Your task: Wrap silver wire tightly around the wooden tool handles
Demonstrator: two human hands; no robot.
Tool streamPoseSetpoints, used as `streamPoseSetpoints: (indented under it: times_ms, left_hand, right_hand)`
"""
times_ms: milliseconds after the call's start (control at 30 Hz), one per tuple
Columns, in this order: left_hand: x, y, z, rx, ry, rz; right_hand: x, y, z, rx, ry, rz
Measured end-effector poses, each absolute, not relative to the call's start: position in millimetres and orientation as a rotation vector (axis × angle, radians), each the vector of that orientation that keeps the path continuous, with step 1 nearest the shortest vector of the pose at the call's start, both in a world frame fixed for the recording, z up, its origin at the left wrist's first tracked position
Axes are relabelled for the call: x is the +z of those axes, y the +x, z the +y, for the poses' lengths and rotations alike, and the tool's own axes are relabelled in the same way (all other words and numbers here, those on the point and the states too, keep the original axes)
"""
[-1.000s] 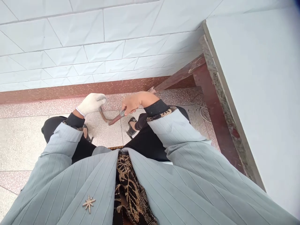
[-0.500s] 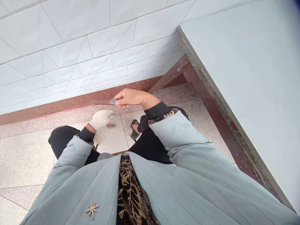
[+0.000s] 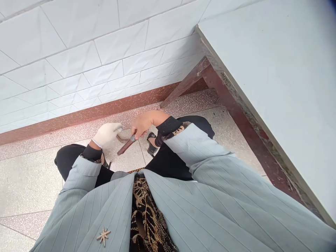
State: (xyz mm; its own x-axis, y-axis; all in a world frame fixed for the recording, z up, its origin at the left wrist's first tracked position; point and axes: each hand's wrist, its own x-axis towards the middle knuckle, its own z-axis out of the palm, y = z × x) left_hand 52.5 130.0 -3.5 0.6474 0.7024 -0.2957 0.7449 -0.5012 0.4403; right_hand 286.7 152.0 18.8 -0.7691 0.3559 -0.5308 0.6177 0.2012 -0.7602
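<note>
My left hand (image 3: 107, 134), in a white glove, is closed on a curved brown piece like a stick or root (image 3: 121, 139), which pokes out below the fingers. My bare right hand (image 3: 145, 123) grips a knife-like tool (image 3: 125, 147) with a flat reddish-brown end and a grey wrapping by the fingers. The tool slants down to the left and crosses in front of the brown piece's end. From here I cannot tell whether the two touch. The hidden part of each item lies inside the hand.
White tiles cover the wall (image 3: 78, 63) ahead, above a dark red skirting (image 3: 86, 112). At the right stands a pale-topped table (image 3: 275, 70) with a red-brown frame and leg (image 3: 185, 82). My knees and shoes flank the speckled floor (image 3: 26, 175).
The tool swung up level above the left hand half a second ago, and has come back down beside the brown piece. The view has turned slightly. Both hands have kept their grip.
</note>
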Motion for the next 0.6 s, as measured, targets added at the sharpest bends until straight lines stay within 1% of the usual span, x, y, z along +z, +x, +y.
streamPoseSetpoints:
  times_ms: [33, 67, 100, 167, 233, 300, 367, 433, 467, 500, 533, 600]
  left_hand:
    - [-4, 50, 132, -0.008, 2.248, 1.094]
    - [-4, 49, 133, 0.089, 2.158, 1.083]
    - [-5, 48, 133, 0.175, 2.068, 1.092]
    - [-4, 48, 132, 0.282, 1.936, 1.139]
    - [-3, 50, 130, 0.287, 1.908, 1.147]
    - [-1, 53, 128, 0.224, 1.957, 1.08]
    - [0, 57, 126, 0.159, 2.02, 1.01]
    - [0, 58, 125, 0.124, 2.065, 0.986]
    - [0, 58, 125, 0.118, 2.076, 0.988]
    - [-1, 57, 125, 0.116, 2.077, 0.997]
    - [-2, 56, 126, 0.118, 2.069, 1.008]
    - [-4, 52, 129, 0.132, 2.025, 1.016]
  right_hand:
    - [24, 292, 152, -1.726, 0.783, 2.18]
    - [29, 297, 152, -1.856, 0.733, 2.19]
    - [34, 301, 153, -1.976, 0.823, 2.259]
    - [39, 306, 155, -2.126, 1.228, 2.373]
    - [38, 306, 158, -2.143, 1.672, 2.383]
    - [33, 301, 161, -2.011, 1.98, 2.334]
    - [28, 296, 163, -1.64, 2.13, 2.365]
    - [24, 291, 165, -1.141, 2.063, 2.424]
    - [23, 290, 164, -0.975, 1.934, 2.398]
    - [22, 289, 163, -0.915, 1.769, 2.333]
    - [23, 287, 161, -0.941, 1.599, 2.24]
    - [26, 286, 156, -1.111, 1.326, 2.047]
